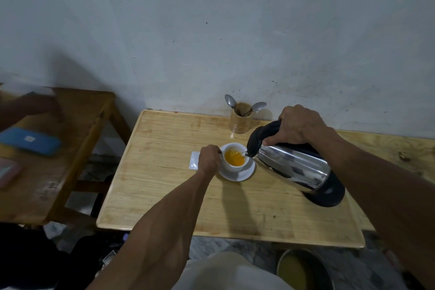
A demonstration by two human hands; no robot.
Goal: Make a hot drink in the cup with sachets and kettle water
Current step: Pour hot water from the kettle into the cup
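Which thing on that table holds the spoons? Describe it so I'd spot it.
Start at the light wooden table and follow its far edge along the wall. The spoon holder is the short wooden cylinder there, behind the white cup, the only container with two spoons sticking out.

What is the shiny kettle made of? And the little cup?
The kettle looks like polished steel, since it mirrors the room, with a black, probably plastic, handle and base. The cup looks like glazed white ceramic, smooth and glossy.
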